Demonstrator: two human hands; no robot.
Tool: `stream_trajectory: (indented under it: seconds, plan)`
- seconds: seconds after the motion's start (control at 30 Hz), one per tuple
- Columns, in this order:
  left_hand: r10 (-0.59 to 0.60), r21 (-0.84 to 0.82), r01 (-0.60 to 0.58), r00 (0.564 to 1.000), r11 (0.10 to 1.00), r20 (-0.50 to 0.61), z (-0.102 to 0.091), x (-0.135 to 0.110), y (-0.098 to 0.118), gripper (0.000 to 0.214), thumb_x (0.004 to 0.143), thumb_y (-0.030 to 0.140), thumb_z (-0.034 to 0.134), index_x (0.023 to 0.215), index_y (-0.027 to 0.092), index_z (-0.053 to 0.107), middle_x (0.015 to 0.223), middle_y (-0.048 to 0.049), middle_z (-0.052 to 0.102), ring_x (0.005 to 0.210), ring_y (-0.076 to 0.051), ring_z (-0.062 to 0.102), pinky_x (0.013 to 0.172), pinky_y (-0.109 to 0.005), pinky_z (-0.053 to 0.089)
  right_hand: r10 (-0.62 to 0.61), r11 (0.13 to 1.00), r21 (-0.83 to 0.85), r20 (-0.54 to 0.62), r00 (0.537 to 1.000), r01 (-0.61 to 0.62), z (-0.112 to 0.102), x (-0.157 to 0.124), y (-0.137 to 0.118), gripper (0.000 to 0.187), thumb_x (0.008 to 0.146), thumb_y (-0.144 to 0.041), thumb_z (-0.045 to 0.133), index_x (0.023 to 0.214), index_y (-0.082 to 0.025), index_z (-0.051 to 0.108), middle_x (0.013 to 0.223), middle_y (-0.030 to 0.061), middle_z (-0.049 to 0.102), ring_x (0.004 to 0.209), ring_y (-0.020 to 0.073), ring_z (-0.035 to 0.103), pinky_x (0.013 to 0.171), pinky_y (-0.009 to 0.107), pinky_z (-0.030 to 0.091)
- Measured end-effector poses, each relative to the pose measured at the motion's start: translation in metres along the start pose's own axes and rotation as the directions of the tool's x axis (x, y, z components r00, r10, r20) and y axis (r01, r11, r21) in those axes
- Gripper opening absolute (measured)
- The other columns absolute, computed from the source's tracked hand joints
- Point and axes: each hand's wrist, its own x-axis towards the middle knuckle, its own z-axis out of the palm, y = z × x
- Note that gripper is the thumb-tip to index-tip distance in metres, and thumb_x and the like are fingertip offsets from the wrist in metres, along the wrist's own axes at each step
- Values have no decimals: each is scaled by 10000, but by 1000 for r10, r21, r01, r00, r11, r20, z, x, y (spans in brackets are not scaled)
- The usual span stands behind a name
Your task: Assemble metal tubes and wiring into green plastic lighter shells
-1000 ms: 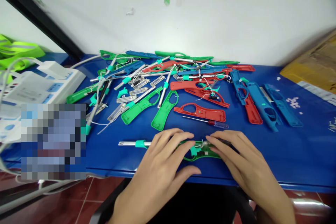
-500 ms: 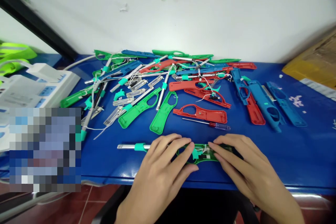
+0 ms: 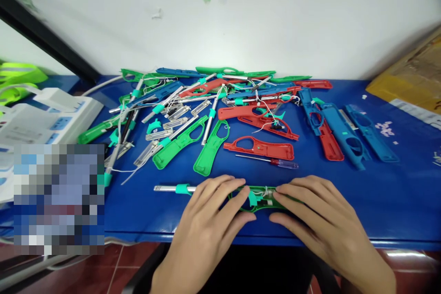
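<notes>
A green lighter body (image 3: 259,198) with a metal tube (image 3: 168,189) sticking out to the left lies near the front edge of the blue table (image 3: 396,202). My left hand (image 3: 210,220) presses on its left part with the fingers laid over it. My right hand (image 3: 320,220) holds its right end, fingers curled over the shell. A teal trigger piece and small white wires show between my two hands.
Behind my hands lies a pile of green, red and blue lighter shells (image 3: 241,110), metal tubes and wires. A small screwdriver (image 3: 272,161) lies just beyond my hands. White power strips (image 3: 44,115) sit at left, a cardboard box (image 3: 409,82) at right.
My hands have shifted slightly on the green lighter body; the fingers of my right hand have closed in more over its right end.
</notes>
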Motion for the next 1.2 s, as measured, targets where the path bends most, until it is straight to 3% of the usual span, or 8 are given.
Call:
stream_trajectory:
  seconds: [0.13, 0.27, 0.5, 0.73, 1.0, 1.2]
  plan:
    - [3, -8, -3, 1000, 1000, 3, 0, 1, 1, 278, 1116, 308, 648, 1365, 190, 683, 1347, -97, 787, 1275, -282, 717, 1089, -480, 589, 5, 1000, -16, 44, 999, -4, 1, 1, 1, 239, 1078, -213, 705, 1316, -191, 708, 1200, 59, 814, 1139, 237, 707, 1043, 421, 496]
    - [-19, -23, 19, 1000, 1000, -6, 0, 0, 1, 289, 1107, 339, 659, 1358, 198, 693, 1343, -98, 786, 1276, -289, 715, 1099, -489, 589, 42, 998, -48, 80, 996, -38, 4, 2, 1, 328, 1108, -319, 665, 1416, -206, 659, 1262, 87, 792, 1174, 266, 717, 1052, 452, 518]
    - [-29, -46, 28, 1000, 999, -12, 2, -1, 1, 306, 1088, 332, 691, 1364, 198, 699, 1360, -95, 782, 1286, -292, 709, 1095, -494, 593, 64, 998, -24, 106, 992, -62, 4, 2, 1, 331, 1119, -382, 642, 1411, -227, 668, 1293, 101, 764, 1191, 270, 707, 1048, 451, 542]
    - [-24, -44, 23, 1000, 999, -21, 2, -1, 1, 278, 1098, 324, 679, 1346, 200, 704, 1345, -81, 789, 1284, -275, 711, 1097, -471, 597, 29, 999, 31, 102, 994, -32, -1, -6, 9, 416, 1126, -121, 510, 1479, -265, 677, 1419, 57, 768, 1296, 240, 677, 1070, 422, 565]
    - [-24, -57, 22, 999, 998, -25, 2, 0, 0, 275, 1094, 328, 684, 1334, 196, 707, 1334, -84, 792, 1269, -281, 717, 1092, -478, 597, 70, 992, 97, 143, 987, -85, -2, 4, 8, 447, 1127, -171, 508, 1524, -307, 663, 1339, 55, 797, 1174, 243, 721, 999, 422, 612]
    - [-29, -64, 28, 999, 998, -21, 3, 0, 0, 281, 1087, 316, 692, 1341, 196, 704, 1335, -85, 788, 1268, -292, 710, 1081, -491, 592, 109, 989, 83, 170, 979, -124, -3, 7, 6, 439, 1126, -162, 490, 1488, -325, 678, 1314, 68, 758, 1170, 231, 713, 1020, 405, 581]
